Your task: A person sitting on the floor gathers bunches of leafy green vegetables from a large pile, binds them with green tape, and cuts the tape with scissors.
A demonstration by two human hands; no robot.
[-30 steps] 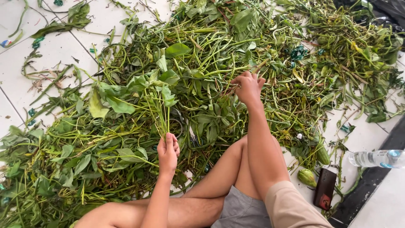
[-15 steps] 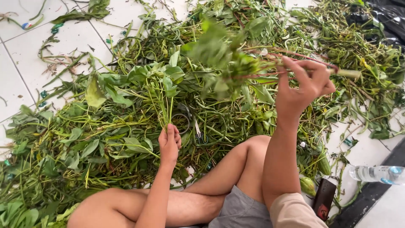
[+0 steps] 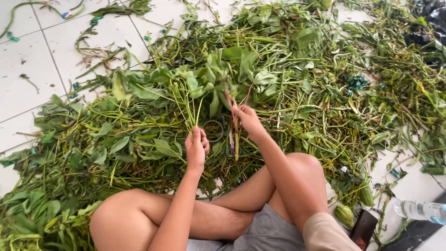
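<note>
I sit cross-legged on a white tiled floor in front of a wide heap of green leafy stems (image 3: 297, 93). My left hand (image 3: 196, 147) is closed around the lower ends of a small upright bunch of green stems (image 3: 188, 100), whose leaves fan out above it. My right hand (image 3: 247, 118) pinches another leafy sprig with reddish stalks (image 3: 234, 74) and holds it right beside the left bunch, its stalk ends hanging down below the fingers.
White floor tiles (image 3: 28, 79) show at the left with scattered stem scraps. A clear plastic bottle (image 3: 420, 210) lies at the lower right next to a dark brown object (image 3: 363, 227) and green pods (image 3: 344, 214). Black plastic (image 3: 429, 18) lies at the top right.
My right hand reached into the heap, lifted a leafy sprig up to the right, then brought it left and down beside the bunch in my left hand. The left hand stayed put.
</note>
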